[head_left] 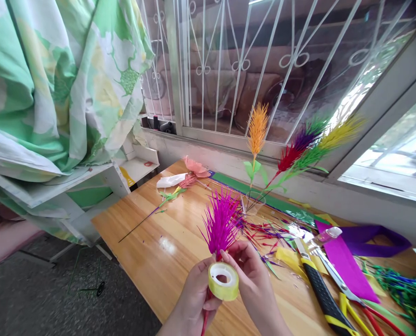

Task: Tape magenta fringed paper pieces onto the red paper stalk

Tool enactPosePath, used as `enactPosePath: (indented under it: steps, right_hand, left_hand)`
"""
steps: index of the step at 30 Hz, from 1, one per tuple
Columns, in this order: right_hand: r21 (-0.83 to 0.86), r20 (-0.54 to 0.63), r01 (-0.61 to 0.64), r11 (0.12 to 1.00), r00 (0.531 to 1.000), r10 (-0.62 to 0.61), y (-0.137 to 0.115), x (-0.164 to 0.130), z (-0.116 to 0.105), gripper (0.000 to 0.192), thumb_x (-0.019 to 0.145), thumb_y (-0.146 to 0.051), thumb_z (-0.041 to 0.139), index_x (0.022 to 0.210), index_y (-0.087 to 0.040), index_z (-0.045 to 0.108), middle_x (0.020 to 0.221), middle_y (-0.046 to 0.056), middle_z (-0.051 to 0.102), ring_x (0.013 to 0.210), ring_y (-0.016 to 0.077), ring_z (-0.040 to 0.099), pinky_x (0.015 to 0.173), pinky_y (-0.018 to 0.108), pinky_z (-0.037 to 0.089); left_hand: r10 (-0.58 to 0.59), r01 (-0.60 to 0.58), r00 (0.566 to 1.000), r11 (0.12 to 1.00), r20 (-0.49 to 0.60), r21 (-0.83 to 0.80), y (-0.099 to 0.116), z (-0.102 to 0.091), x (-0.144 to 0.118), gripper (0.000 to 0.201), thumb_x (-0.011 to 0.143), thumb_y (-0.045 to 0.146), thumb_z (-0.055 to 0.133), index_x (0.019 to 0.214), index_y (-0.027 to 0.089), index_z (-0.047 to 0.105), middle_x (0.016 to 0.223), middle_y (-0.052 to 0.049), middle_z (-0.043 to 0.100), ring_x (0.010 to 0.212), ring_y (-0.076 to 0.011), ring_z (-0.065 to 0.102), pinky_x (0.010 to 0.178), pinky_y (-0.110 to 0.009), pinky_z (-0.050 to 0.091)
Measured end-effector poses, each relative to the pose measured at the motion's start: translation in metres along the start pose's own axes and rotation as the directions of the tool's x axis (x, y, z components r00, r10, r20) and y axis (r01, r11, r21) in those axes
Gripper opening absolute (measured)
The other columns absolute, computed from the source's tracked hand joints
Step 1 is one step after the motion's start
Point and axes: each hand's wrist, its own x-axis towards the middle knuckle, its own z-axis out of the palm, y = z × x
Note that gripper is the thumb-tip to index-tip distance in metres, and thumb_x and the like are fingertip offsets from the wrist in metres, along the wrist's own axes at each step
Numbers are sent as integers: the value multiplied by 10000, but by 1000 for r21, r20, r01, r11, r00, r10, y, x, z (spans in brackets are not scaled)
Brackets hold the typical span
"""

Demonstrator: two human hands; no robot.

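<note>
A bristly magenta artificial flower spike (222, 221) on a red stem stands upright between my hands. My left hand (197, 284) is closed around the stem below the bristles. My right hand (252, 270) is closed, with fingertips pinched at the base of the spike and touching a roll of yellowish tape (224, 294). The roll sits in front of the stem, against both hands, and hides part of the left fingers. How far the tape is wound on the stem cannot be seen.
A glass (256, 200) holds finished spikes, including an orange one (258, 128). A pink flower (196, 166) lies at the table's back left. To the right are a utility knife (316, 280), scissors (339, 275), magenta paper (350, 261) and cut scraps (264, 233).
</note>
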Motion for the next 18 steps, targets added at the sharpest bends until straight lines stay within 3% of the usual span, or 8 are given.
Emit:
enactPosePath:
  steps: [4, 10, 16, 18]
  right_hand:
    - [-83, 12, 33, 996, 999, -32, 1, -3, -3, 191, 769, -353, 571, 733, -184, 489, 645, -8, 504, 573, 111, 463, 513, 216, 403]
    - [-310, 13, 203, 929, 978, -209, -6, -5, -2, 189, 800, -328, 526, 679, -182, 518, 629, -3, 511, 552, 111, 452, 504, 214, 385]
    - [-265, 37, 162, 951, 987, -158, -8, -7, -5, 206, 805, -354, 517, 686, -186, 509, 616, -6, 509, 546, 116, 468, 507, 217, 398]
    - [-236, 51, 201, 951, 980, -194, -11, -12, -9, 183, 826, -352, 478, 746, -190, 508, 671, 9, 519, 589, 126, 488, 541, 228, 417]
  left_hand:
    - [-10, 9, 1000, 999, 30, 36, -1, -1, 0, 382, 573, 450, 707, 673, 119, 543, 436, 73, 405, 331, 18, 208, 290, -110, 80]
    - [-29, 28, 998, 999, 64, 23, 2, -1, -4, 333, 627, 408, 686, 698, 118, 538, 440, 69, 416, 337, 15, 209, 296, -109, 76]
    - [-19, 19, 998, 1000, 55, 3, 0, -5, -3, 312, 631, 381, 693, 658, 118, 528, 443, 68, 411, 339, 20, 211, 303, -111, 77]
    - [-8, 8, 999, 1000, 52, 15, -1, -6, -3, 305, 636, 386, 688, 671, 121, 540, 446, 69, 413, 335, 19, 206, 302, -116, 74]
